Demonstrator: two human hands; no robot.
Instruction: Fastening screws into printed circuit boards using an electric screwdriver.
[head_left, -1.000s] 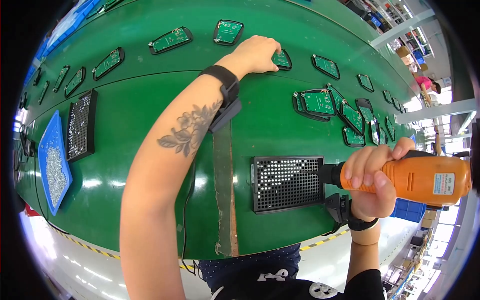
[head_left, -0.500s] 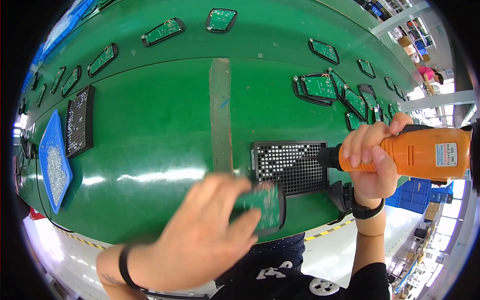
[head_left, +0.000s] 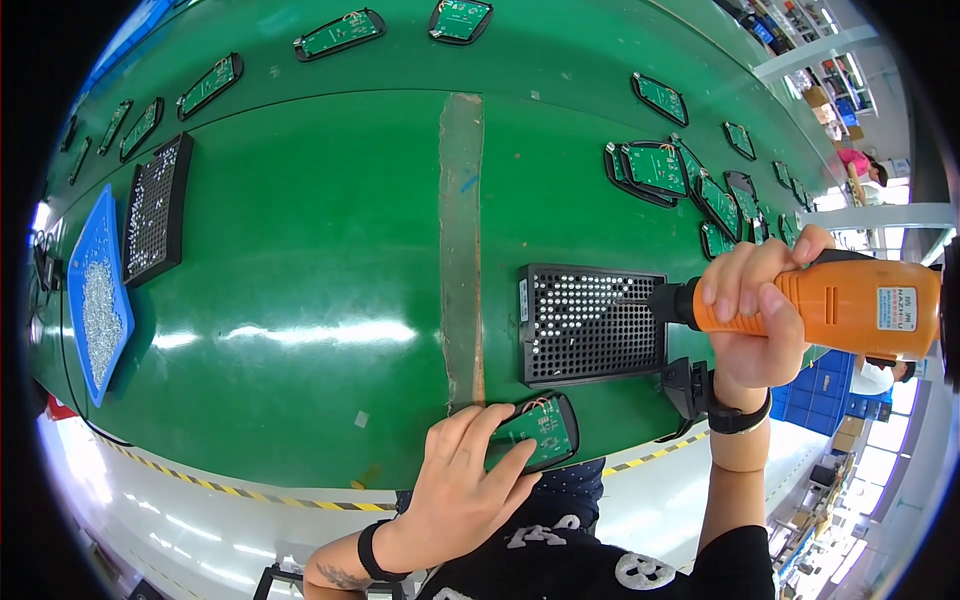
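Note:
My right hand [head_left: 760,305] is wrapped round an orange electric screwdriver [head_left: 865,305], held sideways. Its black nose reaches over the right end of a black screw tray [head_left: 525,330], whose grid of holes is partly filled with screws; the bit's tip is hard to make out. My left hand [head_left: 465,490] grips the left side of a green circuit board [head_left: 540,432] in a black casing, at the table's near edge just below the tray. Its thumb lies across the board, and the fingers hide the board's left end.
Several similar boards [head_left: 655,167] lie clustered at the right, partly overlapping. More boards, one a long board [head_left: 340,35], are spaced along the far side. At the left stand a blue bin [head_left: 122,320] of loose screws [head_left: 100,315] and a second black tray [head_left: 180,200]. Tape [head_left: 460,250] crosses the green table.
My left hand, blurred before, has come down toward the near edge with the board and now shows sharply. My right hand still holds the screwdriver at the tray; the whole view has shifted slightly.

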